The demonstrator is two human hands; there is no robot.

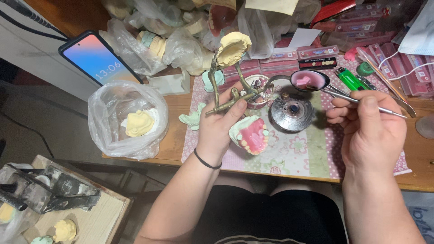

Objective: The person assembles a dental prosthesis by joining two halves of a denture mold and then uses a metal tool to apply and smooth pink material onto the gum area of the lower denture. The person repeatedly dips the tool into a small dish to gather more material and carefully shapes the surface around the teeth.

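My left hand [221,124] grips a brass dental articulator [226,92] with a yellow plaster cast [232,47] on its upper arm and a pink wax denture with teeth on a green base [251,134] at the bottom. My right hand [368,129] pinches a thin metal instrument [361,101] whose tip reaches into a metal spoon holding pink wax [309,80]. The spoon hangs above a round metal burner [291,113] on the flowered mat.
A clear bag with a yellow cast [129,119] lies at left, with a lit phone [97,58] behind it. Bagged casts crowd the back. Pink tooth boxes [316,52], a green lighter [349,79] and a small glass dish [258,90] sit around.
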